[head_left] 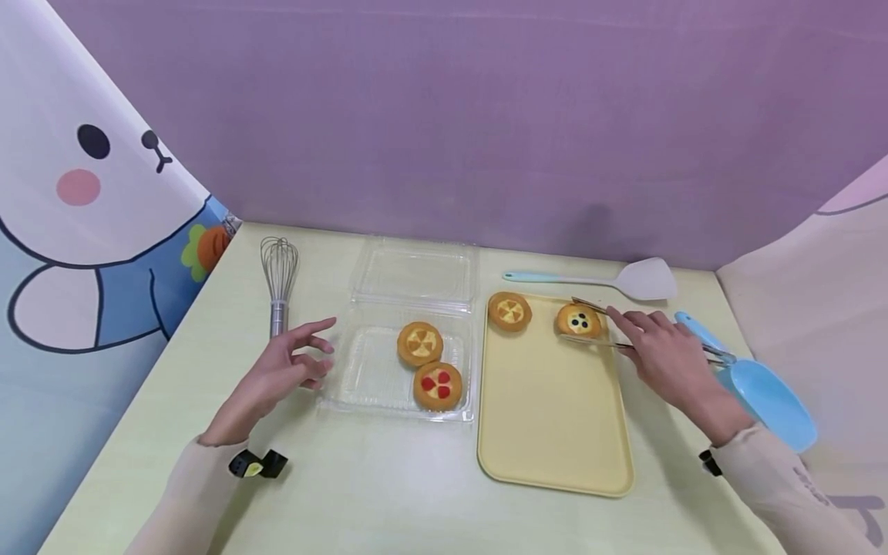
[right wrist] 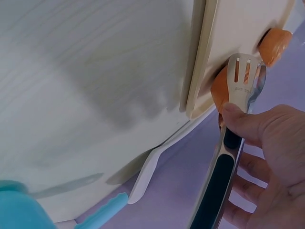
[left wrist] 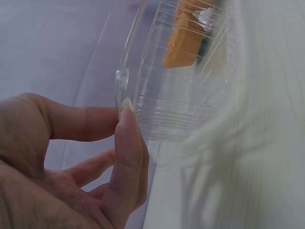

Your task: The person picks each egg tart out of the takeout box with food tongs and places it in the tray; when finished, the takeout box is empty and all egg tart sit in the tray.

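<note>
My right hand [head_left: 662, 354] grips metal serving tongs [right wrist: 217, 186], whose slotted end and opposite blade stand either side of a blueberry-topped tart [head_left: 570, 314]. This tart is at the far right corner of a yellow tray [head_left: 555, 424]. A tart with a pale wedge pattern [head_left: 509, 311] sits at the tray's far left corner. My left hand [head_left: 280, 370] has loosely bent fingers, fingertips right at the left rim of a clear hinged plastic box [head_left: 375, 370]. Inside the box, a wedge-patterned tart [head_left: 419, 344] and a red-topped tart [head_left: 438, 386] sit against each other on the right.
A whisk [head_left: 279, 277] lies left of the box, whose lid [head_left: 416, 274] is folded back. Behind the tray lies a white spatula [head_left: 645, 279] with a mint handle. A blue scoop [head_left: 770, 401] lies by the right forearm. Purple cloth [head_left: 451, 116] hangs behind the table.
</note>
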Demonstrator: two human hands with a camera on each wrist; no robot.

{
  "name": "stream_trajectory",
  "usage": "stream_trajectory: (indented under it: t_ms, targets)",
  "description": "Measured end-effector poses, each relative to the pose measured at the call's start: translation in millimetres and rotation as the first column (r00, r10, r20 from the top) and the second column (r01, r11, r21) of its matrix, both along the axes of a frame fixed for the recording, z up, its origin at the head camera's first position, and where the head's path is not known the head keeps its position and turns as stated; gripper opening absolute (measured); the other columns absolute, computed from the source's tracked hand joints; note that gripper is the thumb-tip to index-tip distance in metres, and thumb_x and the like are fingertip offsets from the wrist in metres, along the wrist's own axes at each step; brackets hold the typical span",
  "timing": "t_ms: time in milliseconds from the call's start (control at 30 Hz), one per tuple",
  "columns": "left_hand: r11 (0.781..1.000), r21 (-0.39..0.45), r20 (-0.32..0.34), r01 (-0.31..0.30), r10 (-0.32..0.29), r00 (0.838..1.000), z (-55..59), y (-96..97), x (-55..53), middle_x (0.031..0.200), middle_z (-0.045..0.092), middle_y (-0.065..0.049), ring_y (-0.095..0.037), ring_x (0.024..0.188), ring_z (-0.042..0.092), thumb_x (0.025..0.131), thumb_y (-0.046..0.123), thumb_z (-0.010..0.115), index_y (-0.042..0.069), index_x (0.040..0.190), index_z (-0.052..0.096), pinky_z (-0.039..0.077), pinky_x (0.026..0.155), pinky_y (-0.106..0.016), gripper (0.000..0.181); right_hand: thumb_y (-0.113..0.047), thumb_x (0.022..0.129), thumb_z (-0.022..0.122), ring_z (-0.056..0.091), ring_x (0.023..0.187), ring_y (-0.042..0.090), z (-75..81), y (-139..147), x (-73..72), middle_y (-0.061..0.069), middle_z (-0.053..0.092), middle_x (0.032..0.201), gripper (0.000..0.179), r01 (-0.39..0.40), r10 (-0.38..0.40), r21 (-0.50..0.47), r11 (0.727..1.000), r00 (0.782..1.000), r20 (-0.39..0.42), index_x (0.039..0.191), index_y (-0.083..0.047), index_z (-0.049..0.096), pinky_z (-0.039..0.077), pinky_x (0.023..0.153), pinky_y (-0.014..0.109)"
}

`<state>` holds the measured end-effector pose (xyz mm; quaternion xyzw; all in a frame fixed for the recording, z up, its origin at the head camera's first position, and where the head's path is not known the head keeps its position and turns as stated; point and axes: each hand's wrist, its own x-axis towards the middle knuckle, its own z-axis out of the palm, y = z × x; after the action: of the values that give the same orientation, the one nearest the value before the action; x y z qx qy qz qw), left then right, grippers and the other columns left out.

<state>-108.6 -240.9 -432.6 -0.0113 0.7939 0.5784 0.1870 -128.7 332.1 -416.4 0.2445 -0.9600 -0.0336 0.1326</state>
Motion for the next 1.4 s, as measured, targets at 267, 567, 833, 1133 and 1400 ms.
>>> stream_trajectory:
  t_ms: [267,567,833,1133,1400]
  targets:
    - [1.000,0.005,-0.004,0.002,-0.002,1.000,-1.5,-0.7,0.2,0.127,0.052,-0.024,-0.010,0.073,0.061,0.092,-0.006,0.063,0.008,0.163,0.034,0.060,0.068,-0.029,0.078,-0.014,0.086,0.082,0.066,0.103,0.040,0.6,2,0.4,0.016,0.072,0.123,0.067,0.010,-0.011,0.013,1.000,1.000,0.017,0.148,-0.009,0.057,0.054,0.071,0.056]
    - [1.000,0.014,-0.005,0.007,-0.007,1.000,-0.9,-0.2,0.7,0.127,0.052,-0.025,-0.011,0.077,0.062,0.091,-0.006,0.063,0.008,0.163,0.033,0.059,0.068,-0.029,0.079,-0.015,0.086,0.081,0.066,0.105,0.040,-1.3,3,1.5,0.016,0.072,0.124,0.067,0.015,-0.015,0.009,1.000,1.000,0.019,0.148,-0.009,0.057,0.054,0.073,0.057]
    - [1.000,0.004,-0.011,0.009,-0.009,1.000,-0.6,0.6,0.0,0.127,0.052,-0.026,-0.012,0.075,0.061,0.092,-0.006,0.063,0.007,0.163,0.034,0.059,0.068,-0.028,0.078,-0.014,0.085,0.082,0.065,0.106,0.041,0.3,3,1.7,0.017,0.071,0.124,0.070,0.027,-0.027,0.016,1.000,0.999,0.024,0.150,-0.009,0.055,0.054,0.073,0.057]
    - [1.000,-0.013,-0.012,0.007,-0.007,1.000,-1.3,0.2,0.6,0.127,0.053,-0.026,-0.012,0.077,0.063,0.092,-0.006,0.063,0.007,0.163,0.034,0.060,0.068,-0.028,0.077,-0.013,0.085,0.082,0.064,0.109,0.042,3.3,1,3.7,0.017,0.068,0.128,0.073,0.026,-0.026,0.011,1.000,0.999,0.018,0.151,-0.009,0.053,0.053,0.074,0.057]
    - [1.000,-0.008,-0.013,0.009,-0.009,1.000,-0.5,0.0,0.1,0.126,0.053,-0.024,-0.014,0.078,0.065,0.091,-0.006,0.063,0.008,0.163,0.034,0.060,0.069,-0.029,0.078,-0.013,0.086,0.081,0.063,0.114,0.041,15.0,-12,8.5,0.018,0.066,0.131,0.074,0.009,-0.009,-0.007,1.000,1.000,-0.005,0.153,-0.011,0.051,0.053,0.078,0.059]
